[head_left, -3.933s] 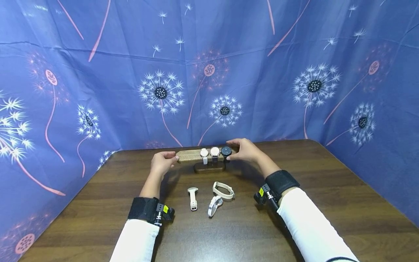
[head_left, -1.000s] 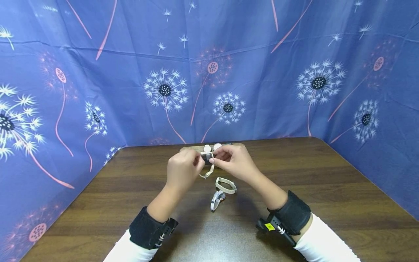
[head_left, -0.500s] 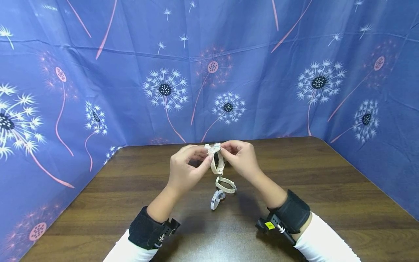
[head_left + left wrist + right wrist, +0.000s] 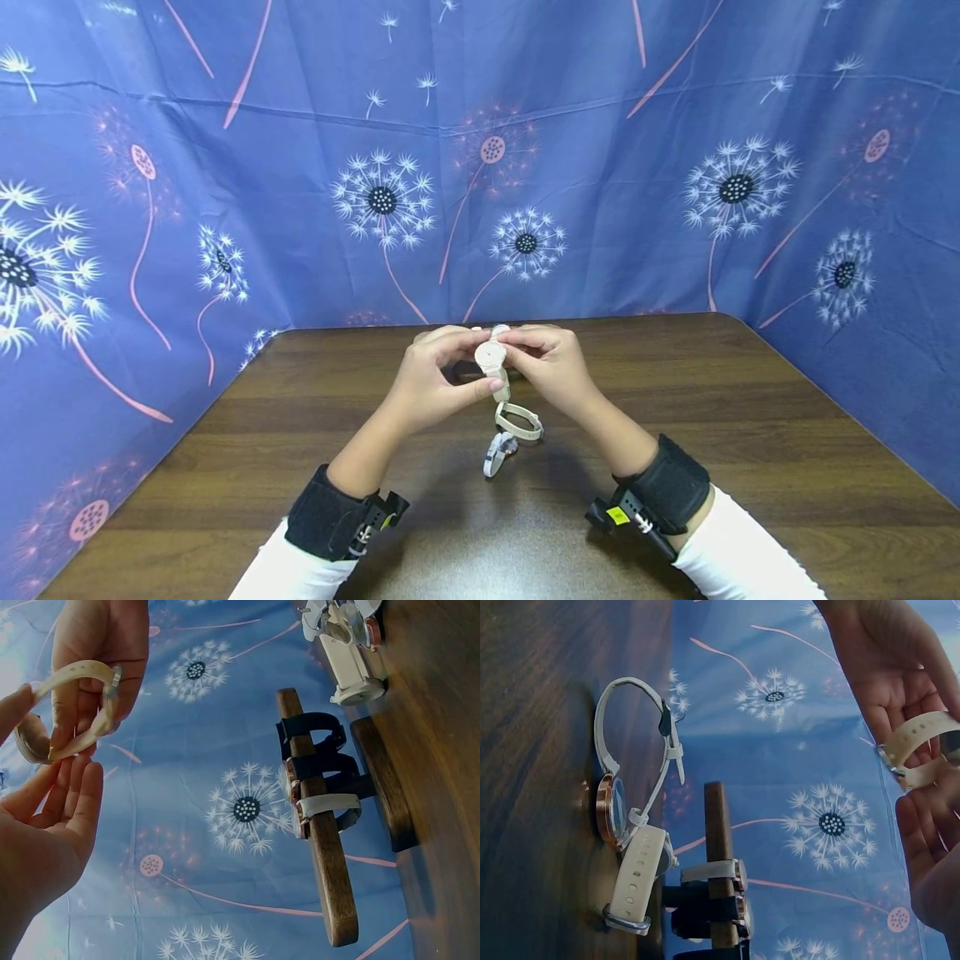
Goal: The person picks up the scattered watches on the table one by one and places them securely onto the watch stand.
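Observation:
Between my two hands is a cream wristwatch [image 4: 490,356], raised above the table with its round dial facing the head camera. Its strap [image 4: 922,735] forms a loop, with a metal buckle at one end. My left hand [image 4: 427,375] holds it from the left, thumb low by the strap. From the other side, fingers of my right hand [image 4: 555,371] pinch it near the dial. Behind the hands, the wooden watch stand [image 4: 335,877] is mostly hidden in the head view. The left wrist view shows a white-strapped watch [image 4: 328,804] and black-strapped watches [image 4: 319,724] on its bar.
On the brown wooden table [image 4: 300,450] lie a cream-strapped watch [image 4: 519,422] and, nearer, a white watch [image 4: 497,457] with a rose-gold case. The stand's dark base [image 4: 384,787] sits on the table. A blue dandelion-print cloth [image 4: 600,167] hangs behind the table's far edge.
My hands have left the stand's bar ends. The light watch from the left of the table is now held, and within the last second its dial has turned towards the head camera.

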A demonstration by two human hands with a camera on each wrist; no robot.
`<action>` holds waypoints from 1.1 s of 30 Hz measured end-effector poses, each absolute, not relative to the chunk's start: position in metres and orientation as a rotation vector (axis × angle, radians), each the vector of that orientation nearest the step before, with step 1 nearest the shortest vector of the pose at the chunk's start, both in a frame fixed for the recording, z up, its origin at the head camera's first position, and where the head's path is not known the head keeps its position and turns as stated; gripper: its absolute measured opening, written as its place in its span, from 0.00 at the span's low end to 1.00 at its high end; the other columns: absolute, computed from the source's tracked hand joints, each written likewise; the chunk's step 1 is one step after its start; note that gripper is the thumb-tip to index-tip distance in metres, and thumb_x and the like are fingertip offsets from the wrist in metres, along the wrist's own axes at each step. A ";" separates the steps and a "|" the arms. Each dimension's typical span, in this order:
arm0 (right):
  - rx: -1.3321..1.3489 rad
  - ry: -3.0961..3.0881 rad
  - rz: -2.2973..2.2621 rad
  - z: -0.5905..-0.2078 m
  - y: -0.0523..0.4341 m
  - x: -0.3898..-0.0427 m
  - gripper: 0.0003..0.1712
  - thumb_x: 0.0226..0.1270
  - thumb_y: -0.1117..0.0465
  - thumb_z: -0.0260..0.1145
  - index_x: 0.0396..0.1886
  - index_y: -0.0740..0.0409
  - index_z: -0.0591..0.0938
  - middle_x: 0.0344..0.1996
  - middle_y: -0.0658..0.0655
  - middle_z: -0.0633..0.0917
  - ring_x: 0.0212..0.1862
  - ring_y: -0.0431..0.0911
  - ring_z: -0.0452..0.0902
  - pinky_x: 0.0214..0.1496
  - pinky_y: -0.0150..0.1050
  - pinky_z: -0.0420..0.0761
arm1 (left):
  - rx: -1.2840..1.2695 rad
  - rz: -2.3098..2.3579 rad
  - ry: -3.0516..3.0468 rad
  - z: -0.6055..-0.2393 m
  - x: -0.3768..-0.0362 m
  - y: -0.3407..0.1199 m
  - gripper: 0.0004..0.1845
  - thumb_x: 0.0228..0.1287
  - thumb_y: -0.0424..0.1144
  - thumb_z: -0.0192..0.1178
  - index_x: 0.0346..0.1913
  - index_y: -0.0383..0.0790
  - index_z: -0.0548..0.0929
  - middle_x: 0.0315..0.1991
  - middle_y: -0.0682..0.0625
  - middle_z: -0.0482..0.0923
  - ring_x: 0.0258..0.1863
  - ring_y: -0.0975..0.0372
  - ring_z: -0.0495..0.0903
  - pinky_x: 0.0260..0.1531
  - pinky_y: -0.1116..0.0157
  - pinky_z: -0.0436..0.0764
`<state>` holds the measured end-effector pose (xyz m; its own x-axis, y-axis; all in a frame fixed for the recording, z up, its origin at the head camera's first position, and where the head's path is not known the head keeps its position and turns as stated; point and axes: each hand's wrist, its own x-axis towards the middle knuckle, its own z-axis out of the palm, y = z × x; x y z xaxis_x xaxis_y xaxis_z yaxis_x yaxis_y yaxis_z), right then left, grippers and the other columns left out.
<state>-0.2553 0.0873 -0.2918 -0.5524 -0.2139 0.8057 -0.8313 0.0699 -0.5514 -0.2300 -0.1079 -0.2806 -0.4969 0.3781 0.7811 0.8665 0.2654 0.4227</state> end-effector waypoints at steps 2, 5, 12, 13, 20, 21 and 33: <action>1.052 -1.820 1.519 -0.292 0.088 -0.255 0.07 0.53 0.80 0.70 0.33 0.74 0.86 0.37 0.67 0.87 0.42 0.40 0.83 0.40 0.29 0.82 | -1.116 -1.145 -1.994 -0.280 -0.230 -0.108 0.26 0.44 0.35 0.78 0.50 0.32 0.84 0.46 0.46 0.84 0.40 0.61 0.83 0.42 0.65 0.83; 1.047 -1.835 1.538 -0.291 0.088 -0.256 0.05 0.53 0.79 0.70 0.32 0.73 0.87 0.35 0.66 0.87 0.36 0.38 0.82 0.34 0.28 0.81 | -1.112 -1.110 -1.993 -0.278 -0.229 -0.109 0.25 0.43 0.35 0.79 0.48 0.34 0.85 0.44 0.47 0.85 0.38 0.62 0.83 0.41 0.63 0.82; 1.009 -1.886 1.606 -0.289 0.093 -0.258 0.05 0.56 0.74 0.72 0.33 0.70 0.87 0.32 0.63 0.88 0.25 0.38 0.80 0.26 0.29 0.80 | -1.080 -1.139 -2.027 -0.277 -0.230 -0.110 0.25 0.41 0.33 0.79 0.47 0.33 0.85 0.45 0.46 0.84 0.43 0.59 0.82 0.42 0.62 0.84; 1.003 -1.890 1.607 -0.288 0.095 -0.260 0.05 0.57 0.73 0.72 0.34 0.70 0.87 0.32 0.63 0.88 0.26 0.38 0.81 0.27 0.29 0.80 | -1.065 -1.146 -2.033 -0.277 -0.230 -0.111 0.25 0.41 0.32 0.79 0.48 0.33 0.85 0.45 0.46 0.83 0.44 0.59 0.81 0.42 0.62 0.84; 0.873 -1.935 1.667 -0.289 0.114 -0.280 0.06 0.62 0.72 0.68 0.37 0.72 0.85 0.34 0.68 0.86 0.31 0.41 0.84 0.33 0.29 0.81 | -0.939 -1.160 -2.082 -0.278 -0.241 -0.127 0.26 0.42 0.28 0.78 0.49 0.33 0.84 0.46 0.47 0.83 0.41 0.59 0.82 0.43 0.60 0.84; 0.851 -1.950 1.669 -0.287 0.117 -0.282 0.07 0.63 0.72 0.68 0.38 0.73 0.85 0.34 0.70 0.86 0.31 0.41 0.83 0.33 0.28 0.81 | -0.920 -1.162 -2.089 -0.277 -0.244 -0.130 0.26 0.42 0.28 0.78 0.49 0.32 0.84 0.46 0.47 0.83 0.41 0.59 0.82 0.42 0.61 0.84; 0.705 -2.282 1.466 -0.310 0.162 -0.334 0.17 0.66 0.66 0.67 0.52 0.70 0.81 0.45 0.68 0.85 0.41 0.50 0.84 0.40 0.31 0.81 | -0.658 -1.116 -2.235 -0.284 -0.278 -0.178 0.26 0.44 0.30 0.77 0.51 0.34 0.84 0.44 0.44 0.82 0.38 0.54 0.85 0.46 0.56 0.82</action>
<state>-0.3339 0.1616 -0.3100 -0.8199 -0.2241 0.5268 -0.5723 0.3455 -0.7437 -0.2781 -0.1782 -0.2840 -0.7280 0.1784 0.6620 0.6364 0.5351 0.5556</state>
